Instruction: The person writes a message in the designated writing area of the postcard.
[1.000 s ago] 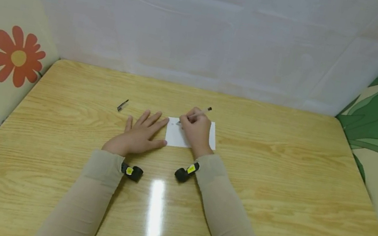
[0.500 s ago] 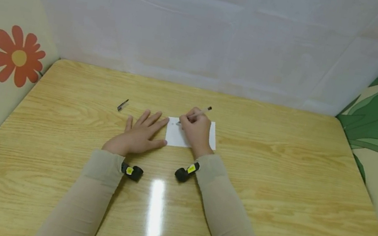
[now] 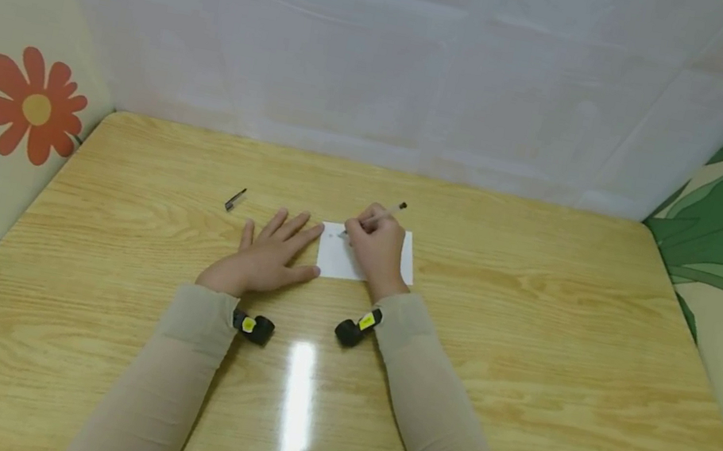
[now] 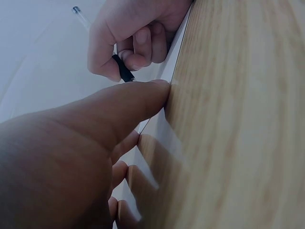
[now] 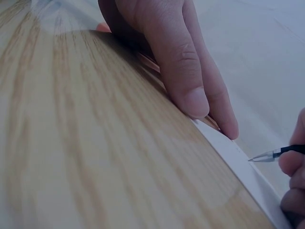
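Note:
My right hand [image 3: 377, 248] pinches a pen [image 3: 387, 215] with a clear barrel and a black grip, its tip down at the upper left part of a white sheet of paper [image 3: 333, 262]. A few small marks show there. My left hand [image 3: 264, 261] lies spread flat on the table, thumb and index fingertips at the paper's left edge. In the right wrist view the pen's metal tip [image 5: 259, 157] points at the paper [image 5: 233, 157], with the left thumb [image 5: 193, 98] at its edge. The left wrist view shows the right hand [image 4: 138, 33] curled round the pen's black grip [image 4: 124, 68].
A pen cap [image 3: 235, 199] lies on the wooden table [image 3: 532, 328] beyond the left hand. Black wrist cameras [image 3: 256, 329] sit at both cuffs. A white cloth [image 3: 392, 53] hangs behind the table, and flower-patterned panels [image 3: 11, 196] flank it.
The pen tip has shifted very slightly to the right on the paper. The left hand, paper and pen cap hold their places.

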Demonstrator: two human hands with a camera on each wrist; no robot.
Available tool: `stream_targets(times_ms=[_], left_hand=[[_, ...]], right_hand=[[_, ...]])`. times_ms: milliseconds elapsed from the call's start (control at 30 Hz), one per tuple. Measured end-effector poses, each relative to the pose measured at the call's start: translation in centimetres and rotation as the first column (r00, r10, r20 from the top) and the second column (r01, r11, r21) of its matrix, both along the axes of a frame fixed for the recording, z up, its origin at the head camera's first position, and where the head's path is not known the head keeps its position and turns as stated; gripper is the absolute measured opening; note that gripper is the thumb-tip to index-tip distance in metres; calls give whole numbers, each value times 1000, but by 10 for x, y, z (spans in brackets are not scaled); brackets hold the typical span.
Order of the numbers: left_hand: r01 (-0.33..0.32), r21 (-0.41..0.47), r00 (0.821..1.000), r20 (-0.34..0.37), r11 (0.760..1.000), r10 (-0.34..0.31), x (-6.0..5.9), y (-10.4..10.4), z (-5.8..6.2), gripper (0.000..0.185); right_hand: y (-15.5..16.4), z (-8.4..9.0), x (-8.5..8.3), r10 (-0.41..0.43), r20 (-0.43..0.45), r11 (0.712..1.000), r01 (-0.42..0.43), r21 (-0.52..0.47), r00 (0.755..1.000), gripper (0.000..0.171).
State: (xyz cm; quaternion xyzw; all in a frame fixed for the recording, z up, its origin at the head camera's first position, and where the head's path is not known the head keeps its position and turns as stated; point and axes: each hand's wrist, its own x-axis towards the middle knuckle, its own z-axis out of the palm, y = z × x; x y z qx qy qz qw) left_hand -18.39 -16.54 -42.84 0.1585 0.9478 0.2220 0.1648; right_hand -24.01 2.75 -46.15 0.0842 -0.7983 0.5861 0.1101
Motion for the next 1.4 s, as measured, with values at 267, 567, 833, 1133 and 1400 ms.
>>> stream_targets(times_ms=[267,567,833,1133,1400], left_hand=[[-1,19,1000,-7,1000,1,-1,-1,-1,76],[-1,12,1000,3,1000,1,-6,-4,-10,78],[-3,8,1000,12,1000,3,-5,-3,-8,78],[-6,13,1000,12,1000,6,-1,0,-3,77],[2,10,1000,15,1000,-2,-7,-4,-12,78]], right_hand=[[0,2,0,5,-8,1000,-5,3,1000,15],[1,0,0,7,-10,1000,-7,6,1000,17],[0,1,1,11,-8,1000,-11,1,1000,16],[1,1,1,13,11,1000,-13,-23,1000,14],[0,-1,0,30,-10,1000,-30,-8,999,11]])
